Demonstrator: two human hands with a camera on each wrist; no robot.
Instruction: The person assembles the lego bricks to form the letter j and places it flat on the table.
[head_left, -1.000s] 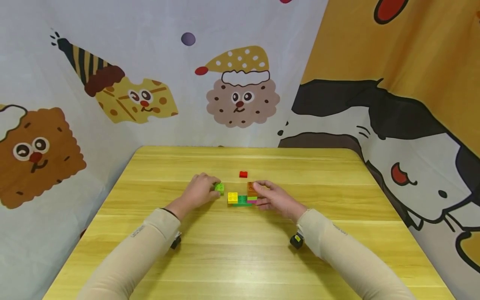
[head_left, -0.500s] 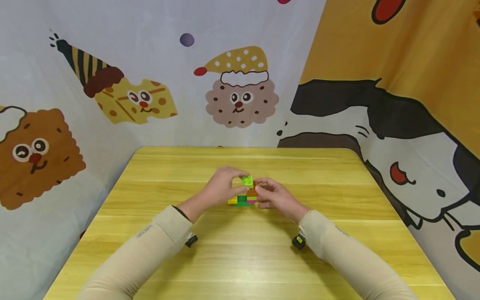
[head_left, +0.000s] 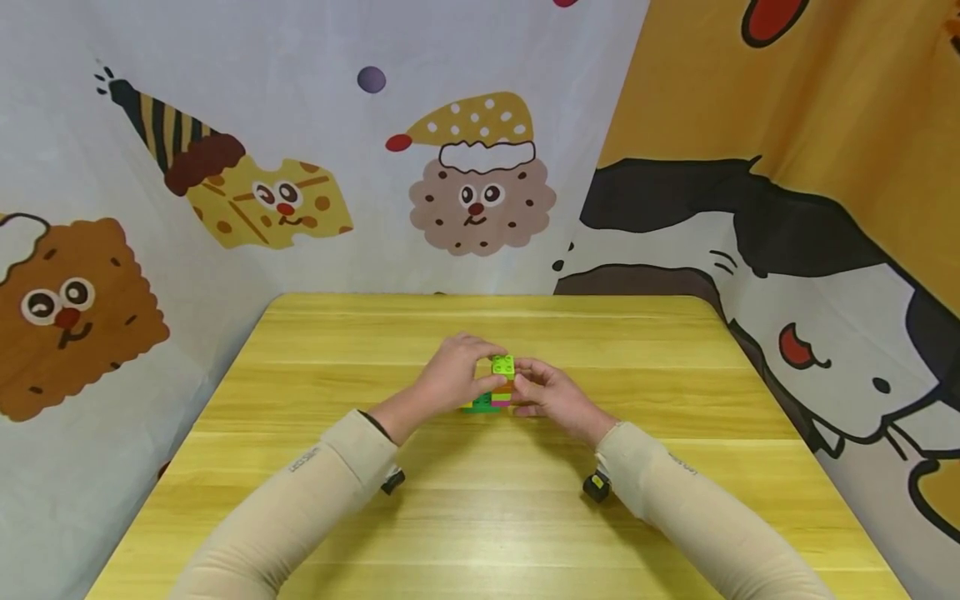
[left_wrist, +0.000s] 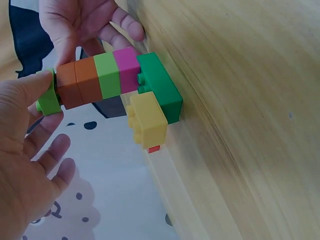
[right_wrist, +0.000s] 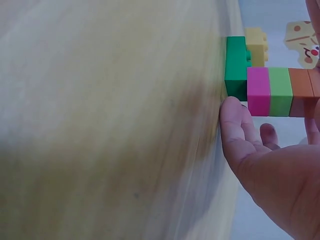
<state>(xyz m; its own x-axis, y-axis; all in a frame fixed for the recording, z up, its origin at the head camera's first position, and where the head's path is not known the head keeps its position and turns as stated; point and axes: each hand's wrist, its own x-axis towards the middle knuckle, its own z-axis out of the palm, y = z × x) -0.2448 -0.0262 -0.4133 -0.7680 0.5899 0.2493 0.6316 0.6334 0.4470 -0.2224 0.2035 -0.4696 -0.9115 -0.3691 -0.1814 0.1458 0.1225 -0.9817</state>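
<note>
My left hand (head_left: 453, 372) pinches a light green toy building brick (left_wrist: 49, 97) between thumb and fingers, at the top of a brick tower. In the left wrist view, a hairline dark gap shows between it and the upper orange-brown brick (left_wrist: 66, 86). Below come another orange-brown brick (left_wrist: 87, 80), a lime brick (left_wrist: 107, 75) and a magenta brick (left_wrist: 127, 70), standing on one end of a long green brick (left_wrist: 162, 90). A yellow brick (left_wrist: 152, 122) sits on its other end. My right hand (head_left: 558, 396) holds the tower's side around the orange-brown bricks, other fingers loosely spread.
A small red brick (left_wrist: 154, 149) lies on the wooden table (head_left: 480, 517) beyond the yellow one; the left hand hides it in the head view. A patterned cloth (head_left: 315, 108) hangs behind the table. Both wrists carry small black cameras (head_left: 596, 486).
My left hand has carried the light green brick from left of the build, up and rightward, onto the tower's top. My right hand has stayed at the tower's side.
</note>
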